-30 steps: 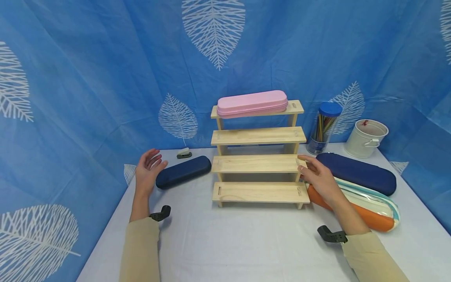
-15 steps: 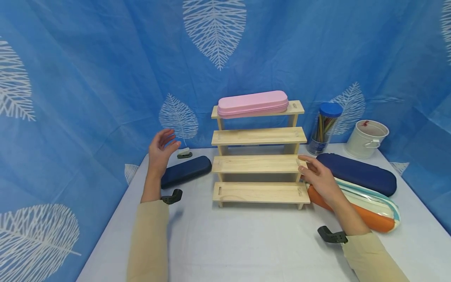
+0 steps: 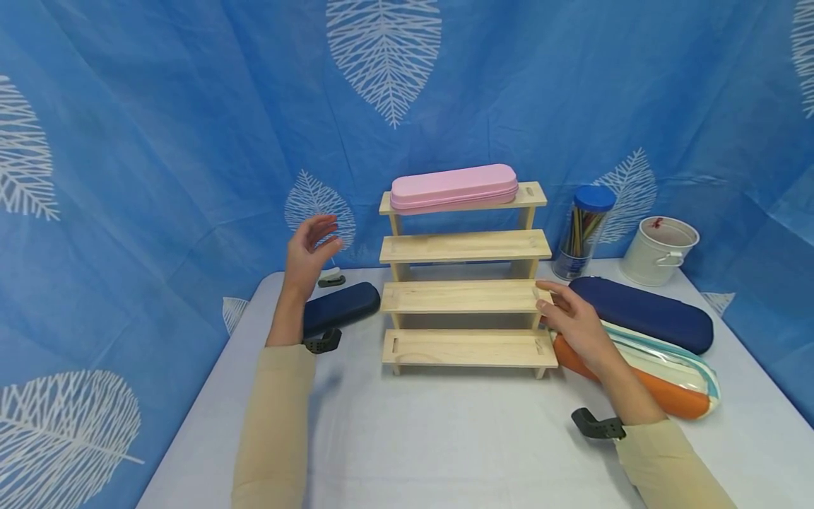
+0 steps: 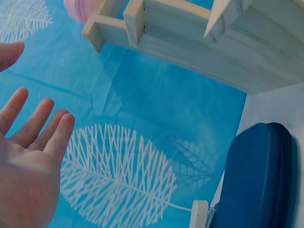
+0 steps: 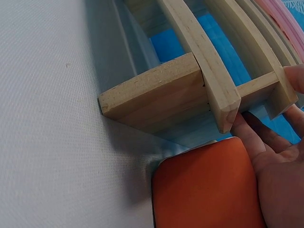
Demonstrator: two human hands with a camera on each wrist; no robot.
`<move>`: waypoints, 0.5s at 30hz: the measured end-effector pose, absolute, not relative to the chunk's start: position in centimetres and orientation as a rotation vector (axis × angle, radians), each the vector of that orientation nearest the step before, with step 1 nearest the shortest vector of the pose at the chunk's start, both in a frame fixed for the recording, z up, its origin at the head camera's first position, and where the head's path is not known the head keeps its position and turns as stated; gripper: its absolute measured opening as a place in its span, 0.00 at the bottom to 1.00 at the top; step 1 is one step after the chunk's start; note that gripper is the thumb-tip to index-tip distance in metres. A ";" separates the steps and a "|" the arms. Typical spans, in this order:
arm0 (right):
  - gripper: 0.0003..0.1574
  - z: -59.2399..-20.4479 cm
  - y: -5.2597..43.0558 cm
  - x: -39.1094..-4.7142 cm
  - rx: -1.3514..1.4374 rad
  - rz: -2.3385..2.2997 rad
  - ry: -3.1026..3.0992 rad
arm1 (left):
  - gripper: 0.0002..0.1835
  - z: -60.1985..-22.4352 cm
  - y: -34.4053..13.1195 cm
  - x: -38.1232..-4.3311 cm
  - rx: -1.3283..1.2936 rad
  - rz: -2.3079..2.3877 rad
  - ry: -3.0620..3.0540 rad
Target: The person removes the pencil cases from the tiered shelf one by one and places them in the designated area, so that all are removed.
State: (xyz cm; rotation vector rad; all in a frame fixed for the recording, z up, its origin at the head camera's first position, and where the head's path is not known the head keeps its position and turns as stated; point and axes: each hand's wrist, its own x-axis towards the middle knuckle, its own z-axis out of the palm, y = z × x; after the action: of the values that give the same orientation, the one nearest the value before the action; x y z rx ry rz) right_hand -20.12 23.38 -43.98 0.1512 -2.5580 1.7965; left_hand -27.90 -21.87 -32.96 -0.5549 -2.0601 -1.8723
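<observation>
My left hand (image 3: 307, 254) is raised in front of the blue curtain, left of the wooden tiered shelf (image 3: 467, 297). Its fingers are loosely bent and hold nothing, as the left wrist view of the hand (image 4: 31, 137) also shows. My right hand (image 3: 575, 318) grips the right end of the shelf's second step from the bottom. In the right wrist view, thumb and fingers lie around the step's end (image 5: 280, 97). A pink pencil case (image 3: 454, 189) lies on the top step. Below my left hand, a dark blue case (image 3: 343, 309) is partly hidden by the forearm.
A small stapler-like item (image 3: 331, 278) lies behind the dark blue case. Right of the shelf lie a navy case (image 3: 642, 314) and an orange and white pouch (image 3: 683, 396). Behind them stand a blue-lidded jar of pencils (image 3: 581, 230) and a white metal bucket (image 3: 660, 251).
My left hand has risen and moved right, away from beside the dark blue case, still holding nothing. The right hand has stayed on the shelf, which has not moved.
</observation>
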 end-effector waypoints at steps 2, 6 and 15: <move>0.37 -44.0 23.4 -20.1 0.145 1.805 -2.557 | 0.29 -32.6 -21.5 -28.1 -0.559 -1.841 -2.089; 0.38 -44.0 23.3 -20.1 0.137 1.807 -2.559 | 0.29 -31.9 -20.6 -28.4 -0.546 -1.766 -2.147; 0.38 -43.9 23.3 -20.1 0.140 1.809 -2.553 | 0.32 -30.6 -18.6 -28.8 -0.579 -1.664 -2.208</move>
State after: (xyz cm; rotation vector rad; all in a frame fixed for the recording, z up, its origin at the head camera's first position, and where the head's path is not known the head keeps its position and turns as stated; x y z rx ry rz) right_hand -20.08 23.27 -43.88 0.1399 -2.5531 1.8091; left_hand -28.82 -18.61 -30.56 -0.5792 -2.2084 -1.6638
